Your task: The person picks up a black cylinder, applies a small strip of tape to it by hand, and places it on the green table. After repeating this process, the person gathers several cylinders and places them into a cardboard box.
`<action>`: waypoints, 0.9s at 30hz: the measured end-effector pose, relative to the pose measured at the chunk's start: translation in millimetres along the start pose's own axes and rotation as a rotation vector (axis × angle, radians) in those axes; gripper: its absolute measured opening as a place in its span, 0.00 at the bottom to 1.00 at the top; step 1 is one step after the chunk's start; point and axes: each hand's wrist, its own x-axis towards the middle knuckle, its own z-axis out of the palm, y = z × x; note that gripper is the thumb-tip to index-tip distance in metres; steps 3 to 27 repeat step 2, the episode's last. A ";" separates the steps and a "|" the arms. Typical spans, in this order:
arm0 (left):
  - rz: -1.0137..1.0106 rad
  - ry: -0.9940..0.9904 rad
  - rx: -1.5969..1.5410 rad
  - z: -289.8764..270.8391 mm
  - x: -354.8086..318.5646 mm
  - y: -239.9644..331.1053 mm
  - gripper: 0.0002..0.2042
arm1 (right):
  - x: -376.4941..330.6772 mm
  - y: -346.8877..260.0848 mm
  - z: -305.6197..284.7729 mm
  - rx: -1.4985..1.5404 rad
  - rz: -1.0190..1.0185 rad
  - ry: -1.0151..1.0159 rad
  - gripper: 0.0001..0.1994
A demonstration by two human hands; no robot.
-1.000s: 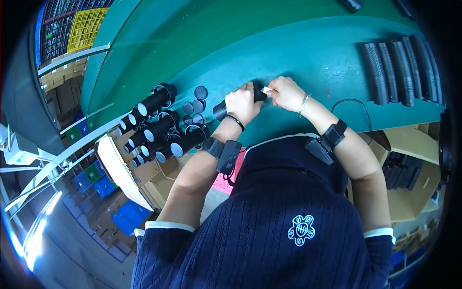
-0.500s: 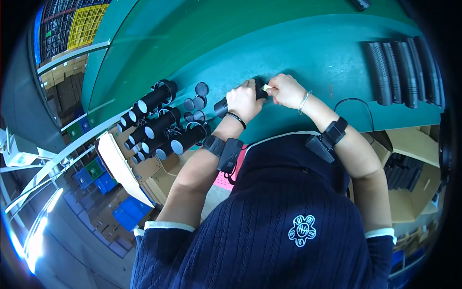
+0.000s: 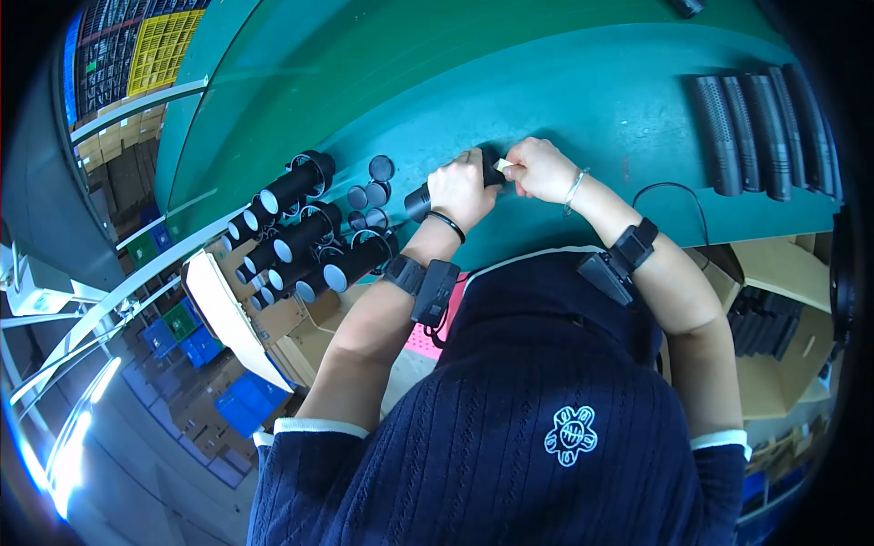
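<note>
My left hand (image 3: 460, 193) is wrapped around a black cylinder (image 3: 418, 202) that lies slantwise over the green table (image 3: 564, 100). One end of the cylinder shows left of the hand, the other to its right. Close beside that right end, my right hand (image 3: 543, 170) pinches a small pale yellowish piece (image 3: 502, 165) between thumb and fingers. The piece is at the cylinder's end; whether it touches, I cannot tell. My palm hides the cylinder's middle.
Black tubes with pale round ends (image 3: 293, 187) lie grouped at left, beside several dark round caps (image 3: 381, 167). Black perforated cylinders (image 3: 767, 136) stand in a row at right. A thin black cable (image 3: 689, 193) curves near my right forearm. An open cardboard box (image 3: 790, 273) holds dark parts.
</note>
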 end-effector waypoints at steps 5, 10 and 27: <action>-0.010 -0.024 0.016 -2.2 0.1 1.8 0.22 | -0.9 -1.4 -0.7 -0.016 -0.012 -0.011 0.11; -0.010 -0.024 0.016 -2.2 0.1 1.8 0.22 | -0.9 -1.4 -0.7 -0.016 -0.012 -0.011 0.11; -0.010 -0.024 0.016 -2.2 0.1 1.8 0.22 | -0.9 -1.4 -0.7 -0.016 -0.012 -0.011 0.11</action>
